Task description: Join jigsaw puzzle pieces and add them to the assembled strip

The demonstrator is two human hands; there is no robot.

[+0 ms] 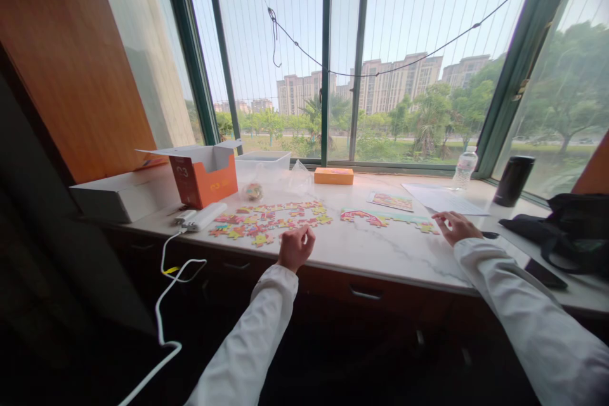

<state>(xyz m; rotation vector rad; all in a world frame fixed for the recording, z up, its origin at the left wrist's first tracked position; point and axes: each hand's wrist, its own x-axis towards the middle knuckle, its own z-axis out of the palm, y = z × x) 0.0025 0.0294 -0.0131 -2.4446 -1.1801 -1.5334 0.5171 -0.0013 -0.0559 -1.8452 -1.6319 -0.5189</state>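
Loose jigsaw pieces (266,223) in pink, yellow and orange lie in a spread heap on the white marble counter (380,254). My left hand (295,247) hovers at the heap's near right edge, fingers curled together, with no piece showing in it. To the right, a joined strip of puzzle pieces (380,219) runs along the counter. My right hand (454,227) rests flat beside that strip's right end, its fingers apart and holding nothing. Behind the strip lies a picture card (390,201).
An open orange box (204,177) stands on a white box (124,193) at the left. A power bank (200,216) trails a white cable over the edge. Farther back are a small orange box (333,176), a water bottle (464,168), a dark flask (512,181) and a black bag (566,235).
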